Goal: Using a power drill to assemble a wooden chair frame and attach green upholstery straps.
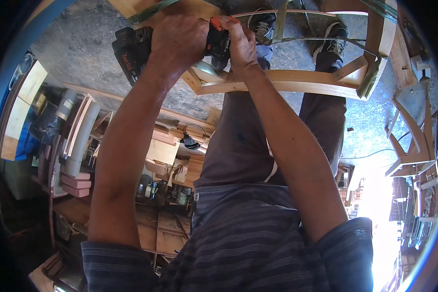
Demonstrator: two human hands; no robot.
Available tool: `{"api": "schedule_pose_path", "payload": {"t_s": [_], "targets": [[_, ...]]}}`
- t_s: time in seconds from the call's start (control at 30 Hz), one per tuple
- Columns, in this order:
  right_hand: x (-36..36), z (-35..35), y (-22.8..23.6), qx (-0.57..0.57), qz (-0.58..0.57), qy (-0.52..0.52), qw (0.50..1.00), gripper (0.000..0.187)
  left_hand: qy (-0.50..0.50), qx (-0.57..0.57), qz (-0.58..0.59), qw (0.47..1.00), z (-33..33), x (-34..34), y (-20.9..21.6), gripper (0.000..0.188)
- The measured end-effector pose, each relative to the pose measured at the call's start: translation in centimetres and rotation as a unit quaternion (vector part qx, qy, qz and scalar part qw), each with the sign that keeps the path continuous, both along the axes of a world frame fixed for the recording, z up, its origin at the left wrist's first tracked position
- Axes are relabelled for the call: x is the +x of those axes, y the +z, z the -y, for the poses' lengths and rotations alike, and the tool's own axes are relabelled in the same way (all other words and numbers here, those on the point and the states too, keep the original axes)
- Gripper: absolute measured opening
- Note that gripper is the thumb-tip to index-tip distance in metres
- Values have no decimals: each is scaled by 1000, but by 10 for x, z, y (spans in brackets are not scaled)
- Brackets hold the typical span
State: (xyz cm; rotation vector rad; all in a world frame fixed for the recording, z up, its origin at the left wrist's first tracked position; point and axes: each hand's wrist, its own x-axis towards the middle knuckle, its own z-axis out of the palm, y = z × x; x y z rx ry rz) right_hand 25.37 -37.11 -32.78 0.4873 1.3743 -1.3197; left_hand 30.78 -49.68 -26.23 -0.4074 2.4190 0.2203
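A black and orange cordless drill lies across the upper middle, its battery out to the left. My left hand is wrapped round the drill between battery and body. Against the other side of the body, my right hand is closed with its fingers over the orange part. Just below the drill's front runs the curved rail of a wooden frame. The drill's tip is hard to make out against the wood. Green strapping is wound round the frame's right corner.
My shoes stand on the grey concrete floor, with the frame in front of my legs. An angled wooden piece stands at right. Stacked boards and shelves with bottles fill the left and lower left.
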Motion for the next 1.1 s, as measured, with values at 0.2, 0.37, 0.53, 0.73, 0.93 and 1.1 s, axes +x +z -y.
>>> {"api": "schedule_pose_path", "payload": {"t_s": [0.2,0.37,0.53,0.73,0.93,1.1], "targets": [[1,-3,-1,-5,-10,30,999,37,15,2,19,1000,-3,5,-1,7],[2,-6,-4,-19,-23,39,999,37,24,-1,29,999,-6,3,1,7],[1,-7,-4,-35,-22,53,998,38,28,-11,40,999,-7,2,4,6],[5,-11,-11,-63,-58,60,995,38,34,-17,30,999,-10,5,1,9],[-1,-12,-6,-54,-25,132,989,48,35,-15,57,998,-10,4,4,10],[-1,-10,-3,-33,-27,134,990,48,59,2,48,997,-11,3,7,10]]}}
